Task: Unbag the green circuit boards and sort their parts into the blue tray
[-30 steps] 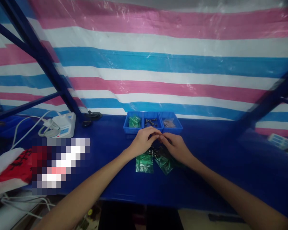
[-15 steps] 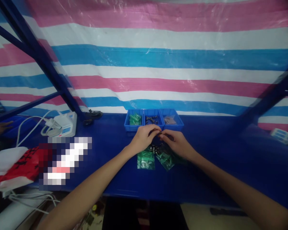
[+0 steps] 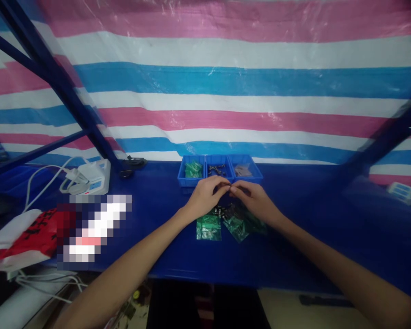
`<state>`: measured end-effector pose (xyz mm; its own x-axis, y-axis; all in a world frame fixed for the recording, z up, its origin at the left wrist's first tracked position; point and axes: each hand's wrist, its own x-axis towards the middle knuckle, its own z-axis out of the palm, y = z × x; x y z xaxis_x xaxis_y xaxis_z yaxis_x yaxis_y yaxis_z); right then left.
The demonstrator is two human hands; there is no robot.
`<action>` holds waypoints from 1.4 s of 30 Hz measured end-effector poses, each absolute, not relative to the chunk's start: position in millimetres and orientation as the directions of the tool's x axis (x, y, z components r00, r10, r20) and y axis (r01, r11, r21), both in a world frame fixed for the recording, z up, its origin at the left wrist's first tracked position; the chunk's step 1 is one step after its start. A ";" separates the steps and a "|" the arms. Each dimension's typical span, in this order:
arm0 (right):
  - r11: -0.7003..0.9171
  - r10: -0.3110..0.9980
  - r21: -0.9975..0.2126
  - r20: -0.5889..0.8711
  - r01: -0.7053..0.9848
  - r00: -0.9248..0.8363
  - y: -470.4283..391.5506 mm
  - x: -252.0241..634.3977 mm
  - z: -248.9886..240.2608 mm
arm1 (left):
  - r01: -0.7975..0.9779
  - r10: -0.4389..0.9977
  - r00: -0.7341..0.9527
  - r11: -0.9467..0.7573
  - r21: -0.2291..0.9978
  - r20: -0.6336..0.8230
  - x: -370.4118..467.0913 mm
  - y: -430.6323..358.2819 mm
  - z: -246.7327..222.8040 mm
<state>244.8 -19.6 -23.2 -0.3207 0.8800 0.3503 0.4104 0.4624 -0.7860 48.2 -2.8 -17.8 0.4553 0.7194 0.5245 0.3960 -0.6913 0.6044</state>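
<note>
The left hand [image 3: 205, 197] and right hand [image 3: 255, 201] were positioned tip to tip; how far they were closed, and on what, could not be told. Green bags [image 3: 208, 228] were laid on the table [image 3: 294, 196] just below the hands.

Green packets [image 3: 208, 228] of glossy plastic

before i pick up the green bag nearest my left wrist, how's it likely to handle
The green bag is probably floppy, since its thin film looks wrinkled. It may be slippery, judging by its shiny glints. Lying flat on the blue table, it seems unlikely to roll.
</note>
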 end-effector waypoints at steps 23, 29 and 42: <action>0.586 0.795 -0.578 0.547 0.568 -0.264 -14.8 242.0 -21.8 | 0.589 0.666 0.595 -0.742 0.320 0.449 39.2 0.7 -18.1; 0.648 0.690 -0.365 0.652 0.669 -0.313 23.4 233.8 -13.9 | 0.734 0.709 0.585 -0.669 0.115 0.393 17.4 10.8 -0.5; 0.767 0.607 -0.189 0.526 0.613 -0.596 -33.2 232.3 -25.7 | 0.762 0.759 0.646 -0.647 -0.010 0.081 19.2 4.2 -0.3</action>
